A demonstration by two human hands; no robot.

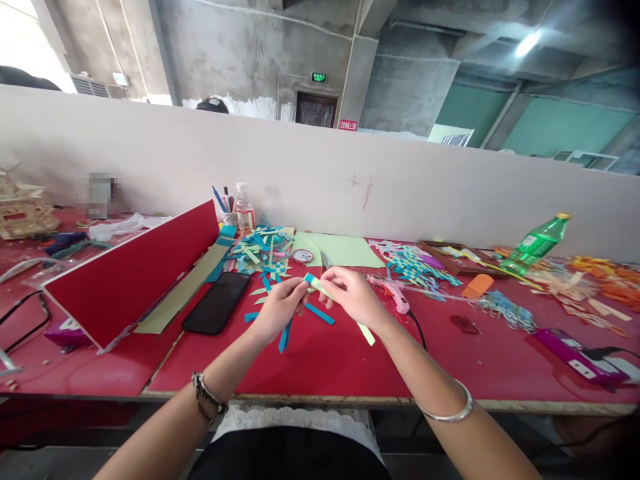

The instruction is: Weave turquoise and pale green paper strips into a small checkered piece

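Note:
My left hand (280,308) pinches folded paper strips, blue and light green, between thumb and fingertips. Closed on the light green paper strip (317,285) is my right hand (353,293), close beside the left. The strip's blue end (309,277) shows above my left thumb. A long green tail (367,335) hangs below my right wrist, and a blue strip end (285,337) sticks out beneath my left hand. Just under the hands, a loose blue strip (320,314) lies on the red tabletop (330,367). Parts of the paper are covered by my fingers.
A black phone (216,303) and an upright red board (135,273) are at left. Behind lie piled woven paper pieces (267,247), scissors (326,260) and a green sheet (345,248). A pink glue gun (395,293), green bottle (539,245) and purple power strip (575,357) are at right.

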